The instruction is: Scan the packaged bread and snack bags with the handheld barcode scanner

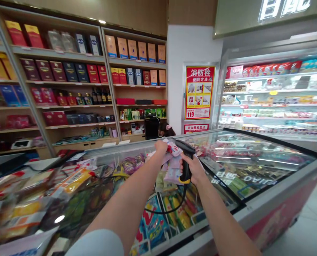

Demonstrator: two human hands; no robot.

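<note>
1. White sleeve (94,245) lies closest to you, at the bottom of the view, on your left forearm (129,202), which reaches forward and up toward the middle of the scene.
2. Your left hand (161,146) is closed around the top of a pink-and-white plastic packet (171,164), pinching it so the packet hangs below. Its long axis runs roughly upright, from that hand down toward your other hand.
3. Your right hand (194,169) is just to the right of the packet and slightly lower, with its fingers wrapped around the grip of a black handheld barcode scanner (185,167). The scanner stands nearly upright along its long axis, its head tipped away from you and left, toward the packet and your left hand. Its yellow base points down. Your right hand is the nearer one to the scanner head, though the exact aim of its window is hidden.
4. Black cable (164,212) drops from the scanner base and loops left, below both hands.
5. Beneath your hands is a chest freezer with a grey rim (254,208) and a glass lid (249,160), with bright frozen-food bags (153,222) inside.
6. Beyond your hands are wooden shelves (57,53) of boxes and another person's dark hair (167,131). To the right stands a refrigerated display case (275,96).
</note>
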